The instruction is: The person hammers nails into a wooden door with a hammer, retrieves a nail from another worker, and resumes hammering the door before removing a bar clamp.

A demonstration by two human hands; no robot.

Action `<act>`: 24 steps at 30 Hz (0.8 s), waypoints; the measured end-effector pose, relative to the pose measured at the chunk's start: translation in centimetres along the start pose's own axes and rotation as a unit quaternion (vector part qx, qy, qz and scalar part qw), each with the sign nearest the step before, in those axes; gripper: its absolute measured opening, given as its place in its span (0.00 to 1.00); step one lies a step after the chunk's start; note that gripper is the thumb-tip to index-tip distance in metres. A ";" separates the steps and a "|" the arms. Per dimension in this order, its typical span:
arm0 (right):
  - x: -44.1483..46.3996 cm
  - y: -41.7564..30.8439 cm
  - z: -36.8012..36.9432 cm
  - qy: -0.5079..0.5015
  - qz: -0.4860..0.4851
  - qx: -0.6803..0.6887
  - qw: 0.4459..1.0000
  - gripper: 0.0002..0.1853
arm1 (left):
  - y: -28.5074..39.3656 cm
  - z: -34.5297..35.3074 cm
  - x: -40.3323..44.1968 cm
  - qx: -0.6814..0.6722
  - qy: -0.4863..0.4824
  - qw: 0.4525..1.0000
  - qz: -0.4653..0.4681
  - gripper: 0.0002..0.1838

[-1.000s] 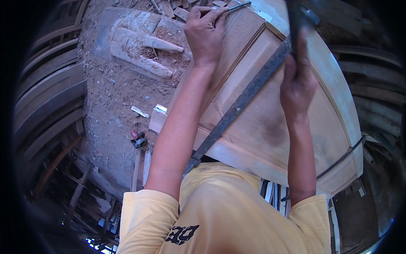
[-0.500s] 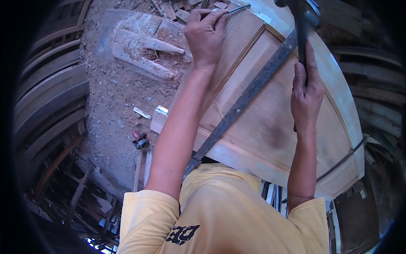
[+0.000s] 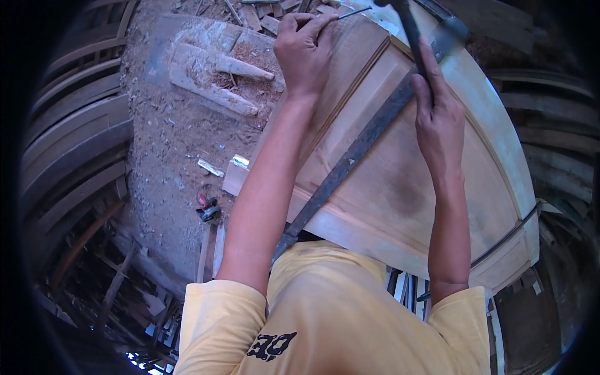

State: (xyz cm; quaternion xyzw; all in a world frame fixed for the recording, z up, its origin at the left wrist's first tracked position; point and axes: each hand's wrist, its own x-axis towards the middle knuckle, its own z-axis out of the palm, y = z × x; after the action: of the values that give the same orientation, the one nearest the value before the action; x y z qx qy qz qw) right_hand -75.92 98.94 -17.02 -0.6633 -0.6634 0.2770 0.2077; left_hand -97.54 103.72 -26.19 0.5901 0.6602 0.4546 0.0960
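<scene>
My left hand (image 3: 304,55) is closed in a pinch at the far edge of a wooden door panel (image 3: 400,169). Between its fingertips sits a thin dark nail (image 3: 354,12), or a slim punch like one, its free end pointing right. My right hand (image 3: 439,119) grips the dark handle of a hammer (image 3: 409,34). The hammer's head lies at the top edge of the view, partly cut off, close to the nail's free end and apart from it. Beneath my right hand a long metal bar clamp (image 3: 350,159) crosses the panel diagonally.
On the dusty ground to the left lies a forked wooden piece (image 3: 219,78) among shavings. A small red and black tool (image 3: 207,207) rests lower down. Wooden boards (image 3: 81,150) are stacked at the left, with more boards (image 3: 553,137) at the right.
My right hand has swung the hammer leftward, bringing its head near the nail's free end. My left hand and the nail have hardly moved.
</scene>
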 end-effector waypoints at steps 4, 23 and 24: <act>-1.7 0.5 -1.4 0.034 0.025 0.048 0.998 0.29 | -0.1 -0.2 -0.3 -0.039 -0.035 0.999 -0.011 0.09; -7.5 1.2 -2.0 0.040 0.035 0.046 0.998 0.29 | -0.7 0.1 -0.2 -0.037 -0.076 0.996 0.034 0.09; -10.2 1.4 -2.6 0.064 0.047 0.028 0.996 0.28 | -0.3 0.2 -0.1 -0.035 -0.077 0.996 0.040 0.09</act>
State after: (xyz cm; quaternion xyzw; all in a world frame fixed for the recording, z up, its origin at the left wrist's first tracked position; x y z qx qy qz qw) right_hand -72.88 88.99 -15.02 -0.7037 -0.6090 0.2623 0.2552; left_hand -97.63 103.74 -26.54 0.6458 0.6105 0.4338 0.1488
